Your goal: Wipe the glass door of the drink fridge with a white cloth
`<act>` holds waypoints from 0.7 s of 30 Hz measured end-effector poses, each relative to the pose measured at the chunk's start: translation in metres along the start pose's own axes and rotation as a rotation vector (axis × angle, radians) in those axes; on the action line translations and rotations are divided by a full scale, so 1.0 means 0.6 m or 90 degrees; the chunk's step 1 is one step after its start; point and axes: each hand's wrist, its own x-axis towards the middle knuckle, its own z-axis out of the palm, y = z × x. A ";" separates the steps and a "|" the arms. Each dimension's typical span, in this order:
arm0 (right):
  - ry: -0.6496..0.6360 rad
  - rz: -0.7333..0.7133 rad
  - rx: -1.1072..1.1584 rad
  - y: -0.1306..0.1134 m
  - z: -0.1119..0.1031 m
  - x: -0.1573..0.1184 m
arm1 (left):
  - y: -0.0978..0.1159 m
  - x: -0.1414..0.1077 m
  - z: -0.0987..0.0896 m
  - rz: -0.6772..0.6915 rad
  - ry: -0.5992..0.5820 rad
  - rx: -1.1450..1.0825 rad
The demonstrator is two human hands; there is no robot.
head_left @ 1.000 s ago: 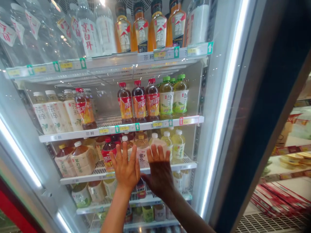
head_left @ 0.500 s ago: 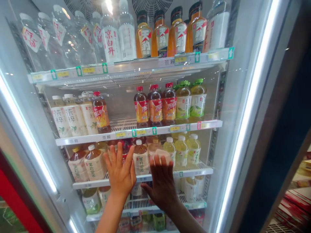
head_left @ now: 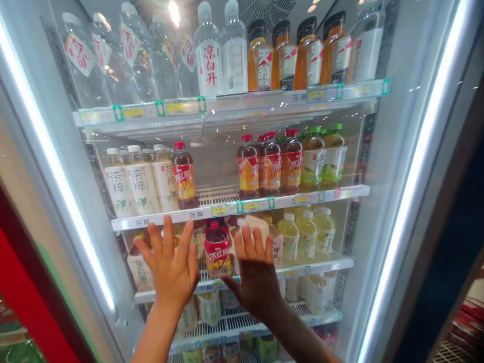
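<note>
My left hand (head_left: 172,264) is raised with its fingers spread, palm turned toward a drinks fridge. It holds nothing and covers part of the third shelf's bottles. My right hand (head_left: 257,269) lies flat over a folded whitish cloth (head_left: 255,223), which shows above and beside the fingertips. Small light reflections suggest a glass pane in front of the bottles; whether the left palm touches it I cannot tell. A red-labelled iced tea bottle (head_left: 218,252) stands on the third shelf between my hands. Beside my right hand are pale yellow-green bottles (head_left: 307,236).
Clear water bottles (head_left: 208,55) and amber bottles (head_left: 284,58) fill the top shelf (head_left: 249,101). White-labelled bottles (head_left: 139,184), red-capped bottles (head_left: 271,164) and green-capped bottles (head_left: 313,156) stand below. Bright light strips (head_left: 416,171) run down both sides. A red panel (head_left: 26,282) is at left.
Both hands have moved left relative to the shelves, the left one farther, so the gap between them is wider. The cloth moved with my right hand. The fridge sits farther right in view.
</note>
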 end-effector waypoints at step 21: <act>-0.044 0.009 0.035 -0.097 0.036 -0.032 | -0.018 -0.009 0.010 0.011 0.005 -0.048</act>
